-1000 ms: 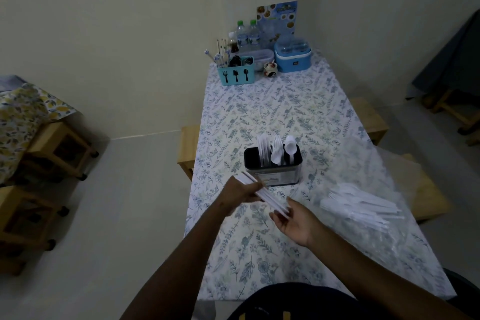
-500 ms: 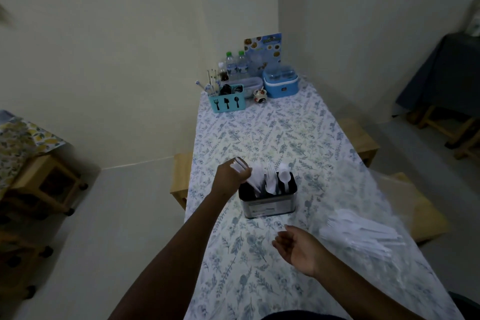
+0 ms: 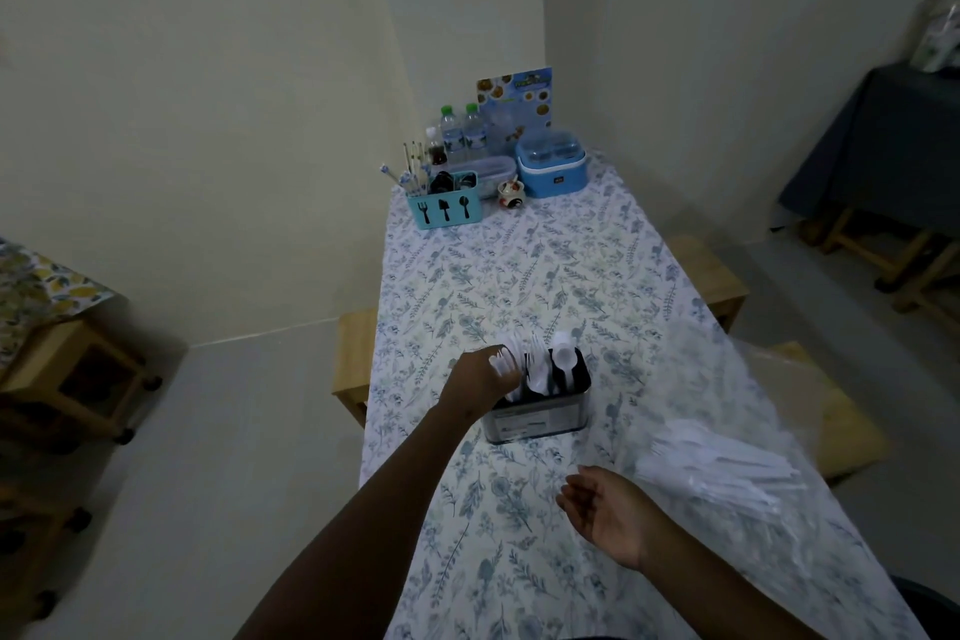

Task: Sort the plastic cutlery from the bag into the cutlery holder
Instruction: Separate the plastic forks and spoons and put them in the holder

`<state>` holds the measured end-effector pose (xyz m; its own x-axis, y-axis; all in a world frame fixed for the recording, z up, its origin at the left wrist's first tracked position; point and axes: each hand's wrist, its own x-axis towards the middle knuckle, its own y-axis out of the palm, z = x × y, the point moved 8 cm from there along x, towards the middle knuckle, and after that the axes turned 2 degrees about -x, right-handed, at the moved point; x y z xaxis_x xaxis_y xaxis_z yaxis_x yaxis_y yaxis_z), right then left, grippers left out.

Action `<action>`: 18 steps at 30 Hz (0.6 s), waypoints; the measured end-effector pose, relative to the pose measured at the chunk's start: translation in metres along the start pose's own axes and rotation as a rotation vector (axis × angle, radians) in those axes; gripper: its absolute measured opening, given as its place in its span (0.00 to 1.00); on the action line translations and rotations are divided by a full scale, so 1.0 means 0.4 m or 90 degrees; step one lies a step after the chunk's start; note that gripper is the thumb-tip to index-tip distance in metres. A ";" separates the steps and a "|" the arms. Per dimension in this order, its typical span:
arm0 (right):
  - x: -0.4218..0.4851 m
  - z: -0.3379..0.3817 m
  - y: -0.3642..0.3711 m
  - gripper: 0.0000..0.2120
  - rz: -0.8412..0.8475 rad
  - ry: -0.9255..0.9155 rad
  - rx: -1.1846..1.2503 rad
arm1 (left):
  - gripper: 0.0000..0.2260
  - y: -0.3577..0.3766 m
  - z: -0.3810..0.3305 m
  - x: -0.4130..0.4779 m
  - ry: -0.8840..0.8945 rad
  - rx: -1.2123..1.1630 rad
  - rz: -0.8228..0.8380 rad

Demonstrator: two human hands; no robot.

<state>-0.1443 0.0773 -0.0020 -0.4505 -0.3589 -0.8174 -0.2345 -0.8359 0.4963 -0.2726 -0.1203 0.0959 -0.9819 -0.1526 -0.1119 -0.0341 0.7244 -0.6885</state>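
Upright, knives [image 3: 506,363] in left hand [image 3: 480,376].

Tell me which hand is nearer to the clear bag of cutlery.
Right. The right hand hovers open over the tablecloth just left of the clear bag of cutlery. The left hand is farther away, at the metal cutlery holder, gripping white cutlery.

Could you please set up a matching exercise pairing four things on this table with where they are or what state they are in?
Things:
1. left hand
2. right hand
3. cutlery holder
4. bag of cutlery

Places or states:
A. open, palm up, empty
B. lying at the table's right edge
C. closed on white cutlery at the holder's left compartment
D. upright mid-table, holding white cutlery

Pairs: 1-C, 2-A, 3-D, 4-B
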 end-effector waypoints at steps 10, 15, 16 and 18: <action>-0.018 0.006 -0.004 0.09 -0.009 -0.020 -0.010 | 0.10 0.023 0.004 0.001 -0.025 0.005 -0.008; -0.024 0.007 -0.017 0.09 -0.014 -0.034 -0.016 | 0.13 0.016 0.026 -0.006 -0.047 0.019 -0.015; -0.022 0.003 -0.019 0.09 -0.016 -0.034 -0.019 | 0.13 0.011 0.024 -0.011 -0.041 0.017 -0.019; -0.018 -0.003 -0.022 0.09 -0.017 -0.037 -0.027 | 0.12 0.005 0.024 -0.019 -0.035 0.015 -0.029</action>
<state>-0.1382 0.0866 -0.0009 -0.4945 -0.3127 -0.8110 -0.2106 -0.8621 0.4609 -0.2636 -0.1243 0.0884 -0.9679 -0.2216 -0.1188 -0.0733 0.7005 -0.7099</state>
